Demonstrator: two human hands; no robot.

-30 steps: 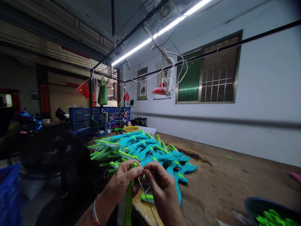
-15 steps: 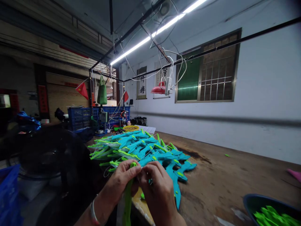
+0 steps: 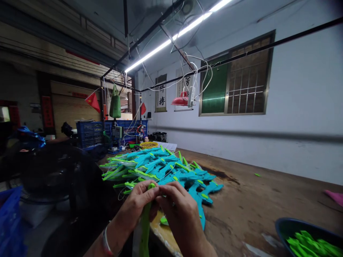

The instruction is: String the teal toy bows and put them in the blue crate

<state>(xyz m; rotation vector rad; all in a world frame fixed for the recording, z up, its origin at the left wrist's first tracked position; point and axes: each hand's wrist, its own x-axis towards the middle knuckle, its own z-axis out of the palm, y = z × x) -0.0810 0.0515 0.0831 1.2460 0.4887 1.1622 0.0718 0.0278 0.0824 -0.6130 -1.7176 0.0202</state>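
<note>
My left hand [image 3: 142, 201], with a silver bangle at the wrist, pinches the top of a long bright green strip-shaped piece [image 3: 145, 228] that hangs down in front of me. My right hand [image 3: 178, 207] is closed in a pinch right beside it, fingertips meeting the left thumb; whatever lies between those fingertips is too small to make out. Just beyond both hands rises a pile of blue and green plastic pieces [image 3: 163, 166] with thin white strings running over them. Under my hands shows a yellowish edge [image 3: 162, 232] with a small green piece on it.
At the lower right stands a dark basin [image 3: 281, 226] of green pieces. A pink item [image 3: 333, 196] lies at the brown table's [image 3: 241, 203] right edge. Behind the pile are a yellow tray [image 3: 149, 145] and blue crates [image 3: 91, 135]. A red lamp [image 3: 180, 100] hangs overhead.
The right hand's fingers have shifted slightly and lie flatter against the left thumb. The left hand keeps its hold on the green piece. The view has moved very little.
</note>
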